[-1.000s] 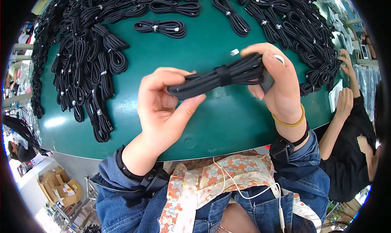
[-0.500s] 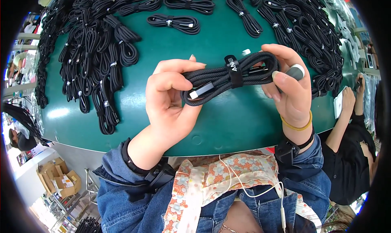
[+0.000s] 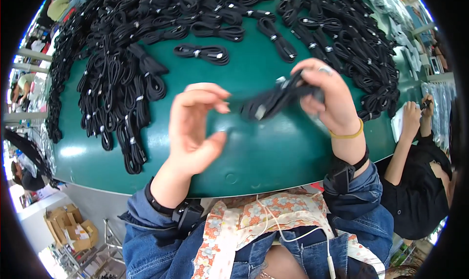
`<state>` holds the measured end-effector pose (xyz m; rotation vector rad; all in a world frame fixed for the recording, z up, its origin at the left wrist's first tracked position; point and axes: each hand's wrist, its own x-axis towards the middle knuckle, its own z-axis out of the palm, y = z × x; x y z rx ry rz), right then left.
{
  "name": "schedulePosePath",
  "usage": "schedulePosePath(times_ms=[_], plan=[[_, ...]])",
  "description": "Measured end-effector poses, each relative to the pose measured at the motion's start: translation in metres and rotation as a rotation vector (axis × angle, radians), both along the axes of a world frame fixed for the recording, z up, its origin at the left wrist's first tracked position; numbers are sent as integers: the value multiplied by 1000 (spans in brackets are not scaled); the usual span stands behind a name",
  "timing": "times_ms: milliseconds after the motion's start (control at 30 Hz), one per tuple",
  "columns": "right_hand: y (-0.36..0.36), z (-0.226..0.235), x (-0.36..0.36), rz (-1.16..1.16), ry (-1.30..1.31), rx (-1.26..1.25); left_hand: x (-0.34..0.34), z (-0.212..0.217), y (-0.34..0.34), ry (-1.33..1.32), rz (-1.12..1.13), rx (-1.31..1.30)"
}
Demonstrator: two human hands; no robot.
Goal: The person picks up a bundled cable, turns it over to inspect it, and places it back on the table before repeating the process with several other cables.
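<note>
My right hand (image 3: 325,101) grips a black coiled cable bundle (image 3: 273,101) above the green table (image 3: 273,152); the bundle is blurred and sticks out to the left of the fingers. My left hand (image 3: 195,130) hovers just left of it, fingers spread, palm facing right, holding nothing. A gap separates its fingertips from the bundle's end. One tied cable bundle (image 3: 202,52) lies alone on the table beyond my hands.
Several tied black cable bundles are heaped at the left (image 3: 117,83) and across the back and right (image 3: 351,40) of the table. A person in black (image 3: 420,181) sits at the right edge. Cardboard boxes (image 3: 68,225) stand on the floor at lower left.
My left hand has let go of the bundle and opened. My right hand alone now holds it, shifted up and to the right.
</note>
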<state>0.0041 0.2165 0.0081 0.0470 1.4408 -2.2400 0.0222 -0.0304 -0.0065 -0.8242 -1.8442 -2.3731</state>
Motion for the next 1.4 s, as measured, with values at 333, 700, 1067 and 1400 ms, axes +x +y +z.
schedulePosePath(times_ms=[333, 700, 1067, 1400], plan=[[12, -13, -9, -494, 40, -519, -8, -14, 1, -78, 163, -100], [-6, -7, 8, -333, 255, -225, -48, -1, -15, 382, 516, -746], [-15, -6, 10, -263, 272, -138, -58, -20, -13, 415, 540, -1347], [-21, -6, 20, -146, 358, 164, -16, 17, 6, -387, 106, -230]])
